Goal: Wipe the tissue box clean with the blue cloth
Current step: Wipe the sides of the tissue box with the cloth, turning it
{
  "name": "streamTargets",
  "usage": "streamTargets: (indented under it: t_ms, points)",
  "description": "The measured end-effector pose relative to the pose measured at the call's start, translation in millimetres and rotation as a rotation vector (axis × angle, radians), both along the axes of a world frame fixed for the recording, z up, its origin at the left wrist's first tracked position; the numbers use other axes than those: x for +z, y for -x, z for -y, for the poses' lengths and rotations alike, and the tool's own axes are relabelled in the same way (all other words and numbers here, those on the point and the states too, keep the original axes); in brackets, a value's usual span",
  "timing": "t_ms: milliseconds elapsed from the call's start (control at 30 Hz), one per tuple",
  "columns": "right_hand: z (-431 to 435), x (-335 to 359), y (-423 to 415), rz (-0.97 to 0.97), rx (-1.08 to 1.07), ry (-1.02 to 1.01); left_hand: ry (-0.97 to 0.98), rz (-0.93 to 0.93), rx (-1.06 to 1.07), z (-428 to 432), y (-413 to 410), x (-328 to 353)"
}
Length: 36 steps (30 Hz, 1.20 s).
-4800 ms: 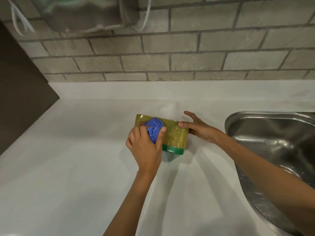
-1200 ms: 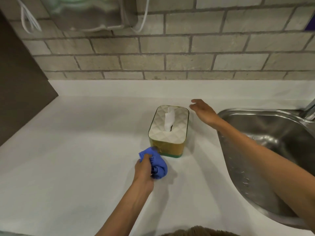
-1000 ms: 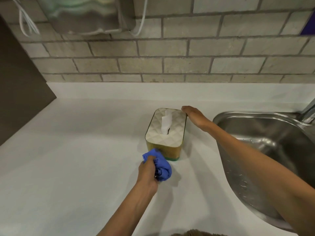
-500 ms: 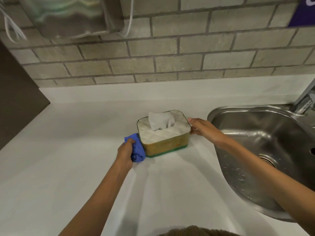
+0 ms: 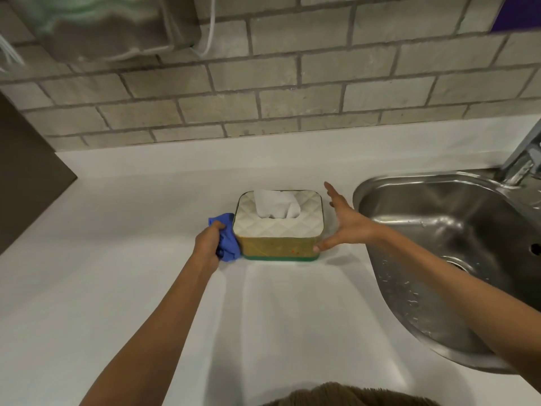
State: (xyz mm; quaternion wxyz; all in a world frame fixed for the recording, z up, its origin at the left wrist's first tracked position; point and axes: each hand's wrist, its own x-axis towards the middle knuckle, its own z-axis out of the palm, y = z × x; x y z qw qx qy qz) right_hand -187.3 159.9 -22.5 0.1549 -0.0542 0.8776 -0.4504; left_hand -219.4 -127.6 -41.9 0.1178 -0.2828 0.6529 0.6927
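The tissue box stands upright on the white counter, with a quilted white top, gold sides, a green base and a tissue sticking out. My left hand is closed around the bunched blue cloth, which presses against the box's left side. At the box's right side my right hand is spread with the fingers apart; the thumb touches the lower right corner while the fingers hover just off the right side.
A steel sink lies right of the box, with a tap at its far right. The white counter runs back to a brick wall. A dispenser hangs on the wall at top left. A dark panel borders the left.
The box has turned so its long side faces me. My left hand with the cloth stays at its left side. My right hand has loosened from the right end and spread its fingers.
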Motion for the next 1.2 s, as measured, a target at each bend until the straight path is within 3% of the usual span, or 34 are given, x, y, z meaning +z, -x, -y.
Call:
streamTargets:
  t_ms: [233, 600, 733, 867, 1000, 1100, 1200]
  points:
    - [8.5, 0.5, 30.1, 0.021, 0.117, -0.018, -0.018, -0.001, -0.018, -3.5, -10.6, 3.5]
    - [12.7, -8.3, 39.9, 0.210, -0.139, 0.356, -0.155, -0.162, 0.089, -13.1, -15.9, 30.3]
    - [13.7, -5.5, 42.3, 0.246, -0.099, 0.400, -0.130, -0.273, 0.125, -18.7, -19.2, 36.1]
    - [15.8, -5.7, 45.4, 0.249, -0.195, 0.413, 0.043, -0.387, 0.147, -27.4, -23.4, 46.0]
    - [18.9, -7.0, 46.8, 0.249, -0.266, 0.421, 0.283, -0.671, 0.144, -34.6, -42.8, 50.6]
    - [19.5, -9.2, 45.9, 0.269, -0.268, 0.456, 0.508, -0.934, 0.032, -47.2, -67.6, 49.7]
    - [19.4, -9.8, 46.5, 0.271, -0.272, 0.510, 0.836, -1.056, -0.190, -64.6, -80.7, 42.4]
